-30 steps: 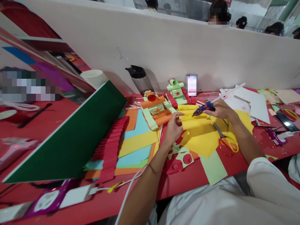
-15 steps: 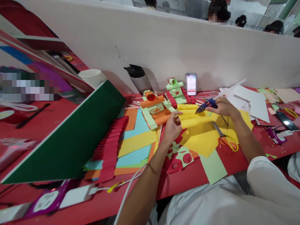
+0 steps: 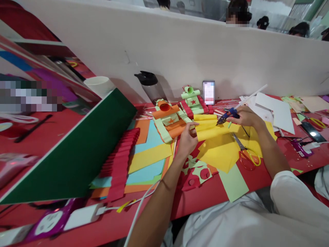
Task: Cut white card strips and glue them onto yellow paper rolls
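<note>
My left hand (image 3: 189, 138) is closed on the left end of a yellow folded paper piece (image 3: 209, 131) with rounded, roll-like ridges. In my right hand (image 3: 246, 116) is a dark blue glue gun (image 3: 226, 116), its tip at the upper side of the yellow piece; whether it touches I cannot tell. A long white glue stick (image 3: 258, 90) slants up behind that hand. Below the piece lie loose yellow sheets (image 3: 221, 154) and scissors (image 3: 249, 156) with red and yellow handles. To the left sit an orange-and-green paper model (image 3: 167, 120) and a green-and-red one (image 3: 191, 101).
A leaning green board (image 3: 74, 154) stands left, beside red pleated paper (image 3: 119, 164) and coloured sheets. A bottle (image 3: 151, 85) and phone (image 3: 208, 92) stand by the white partition (image 3: 180, 51). A white cable (image 3: 144, 199) passes my left forearm. White card (image 3: 277, 109) lies right.
The glue gun's tip has shifted slightly to the right along the yellow paper piece. My left hand keeps its hold, and the whole view has drifted a little.
</note>
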{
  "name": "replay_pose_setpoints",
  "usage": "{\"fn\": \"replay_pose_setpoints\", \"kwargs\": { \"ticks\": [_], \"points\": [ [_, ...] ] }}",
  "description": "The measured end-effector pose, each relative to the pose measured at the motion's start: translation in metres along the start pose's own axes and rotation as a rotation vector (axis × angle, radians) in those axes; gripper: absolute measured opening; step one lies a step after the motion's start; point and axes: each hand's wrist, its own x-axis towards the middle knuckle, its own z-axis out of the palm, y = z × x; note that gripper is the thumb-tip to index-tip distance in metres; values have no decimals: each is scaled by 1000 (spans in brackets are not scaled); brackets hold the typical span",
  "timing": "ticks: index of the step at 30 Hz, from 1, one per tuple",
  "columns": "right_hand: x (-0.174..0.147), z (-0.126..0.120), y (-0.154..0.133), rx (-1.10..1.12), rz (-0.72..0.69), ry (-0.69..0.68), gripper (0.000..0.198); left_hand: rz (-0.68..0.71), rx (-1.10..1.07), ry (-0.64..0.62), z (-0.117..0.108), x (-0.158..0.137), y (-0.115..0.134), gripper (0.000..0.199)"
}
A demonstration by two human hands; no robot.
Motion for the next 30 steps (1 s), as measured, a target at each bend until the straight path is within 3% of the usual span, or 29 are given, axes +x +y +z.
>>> {"fn": "replay_pose_setpoints", "kwargs": {
  "ticks": [20,24,30],
  "points": [
    [-8,-7,15,-14,16,24,42,1,-23,1,0,1,3,66],
    [-4,-5,7,-16,41,32,41,-3,-19,-10,0,0,5,64],
    [5,7,-15,32,-31,21,40,2,-53,-5,1,0,0,63]
  ]
}}
